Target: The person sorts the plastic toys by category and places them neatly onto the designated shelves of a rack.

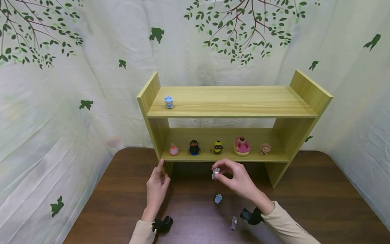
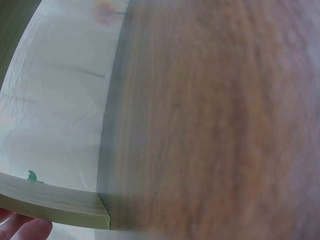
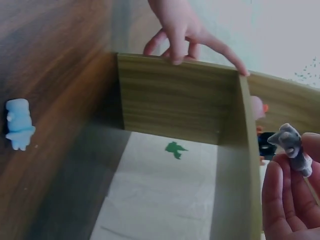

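Observation:
In the head view my right hand (image 1: 236, 174) pinches a small grey animal figurine (image 1: 215, 172) between thumb and fingers, in front of the lower board. The right wrist view shows the same grey figurine (image 3: 292, 148) upright, its pointed ears up. My left hand (image 1: 156, 188) holds the left side panel of the wooden shelf (image 1: 231, 101), index finger stretched to the lower board's corner, thumb on the panel's inner side. Below my right hand a light blue figurine (image 1: 218, 199) lies on the table, with another grey figurine (image 1: 234, 223) nearer to me.
A figurine with a blue hat (image 1: 169, 102) stands top left. Along the lower board stand a pink figurine (image 1: 173, 149), a dark-haired one (image 1: 194, 148), a yellow and black one (image 1: 217, 147), a pink bear (image 1: 242, 146) and a lion-like one (image 1: 265, 149). The table (image 1: 320, 203) is brown.

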Motion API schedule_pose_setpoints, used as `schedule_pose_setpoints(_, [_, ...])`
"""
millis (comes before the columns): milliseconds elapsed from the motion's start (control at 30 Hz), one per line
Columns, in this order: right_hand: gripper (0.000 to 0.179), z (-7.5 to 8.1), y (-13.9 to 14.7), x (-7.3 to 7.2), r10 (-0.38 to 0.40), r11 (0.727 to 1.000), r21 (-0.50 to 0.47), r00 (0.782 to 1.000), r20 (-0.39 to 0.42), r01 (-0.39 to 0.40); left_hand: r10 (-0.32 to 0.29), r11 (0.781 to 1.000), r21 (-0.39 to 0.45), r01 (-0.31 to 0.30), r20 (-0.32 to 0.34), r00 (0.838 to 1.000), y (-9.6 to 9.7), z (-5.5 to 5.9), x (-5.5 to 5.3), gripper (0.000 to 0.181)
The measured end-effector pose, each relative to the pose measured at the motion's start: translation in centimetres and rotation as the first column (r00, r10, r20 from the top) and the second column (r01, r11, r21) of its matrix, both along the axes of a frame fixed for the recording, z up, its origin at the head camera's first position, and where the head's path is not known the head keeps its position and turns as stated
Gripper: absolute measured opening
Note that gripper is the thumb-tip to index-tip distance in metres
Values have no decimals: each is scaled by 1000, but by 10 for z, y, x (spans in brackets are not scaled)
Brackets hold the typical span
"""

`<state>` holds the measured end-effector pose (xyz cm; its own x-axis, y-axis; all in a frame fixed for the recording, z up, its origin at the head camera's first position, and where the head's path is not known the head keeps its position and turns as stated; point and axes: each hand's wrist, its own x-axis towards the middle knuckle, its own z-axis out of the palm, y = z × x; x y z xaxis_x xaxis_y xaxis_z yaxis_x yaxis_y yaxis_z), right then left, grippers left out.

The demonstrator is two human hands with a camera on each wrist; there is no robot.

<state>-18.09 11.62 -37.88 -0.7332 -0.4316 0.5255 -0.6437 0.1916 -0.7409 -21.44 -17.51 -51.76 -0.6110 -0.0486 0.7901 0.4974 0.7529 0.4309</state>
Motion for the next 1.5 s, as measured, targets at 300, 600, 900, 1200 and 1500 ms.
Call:
schedule_pose_setpoints(300, [21,-13,5,-15,17,1000,-12,999,-42,-17,-2,1000,3,2,-10,1000,0,0,-1,87])
schedule_pose_setpoints(600, [21,32,-2,7,6,1000,-18,993,-119,-8,-2,1000,12,2,0,1000,0,-1,-1,86])
schedule_pose_setpoints(900, [22,42,-1,4,28,999,-34,986,-162,-34,5,1000,0,-5,-25,1000,0,-2,-4,87])
schedule_pose_setpoints(1200, [28,35,4,-12,25,999,-26,980,-200,-31,7,1000,0,-7,-23,1000,0,-2,-3,87])
schedule_pose_setpoints(1500, [29,48,4,-15,33,998,-49,966,-257,-47,5,1000,1,-5,-21,1000,0,-2,-4,87])
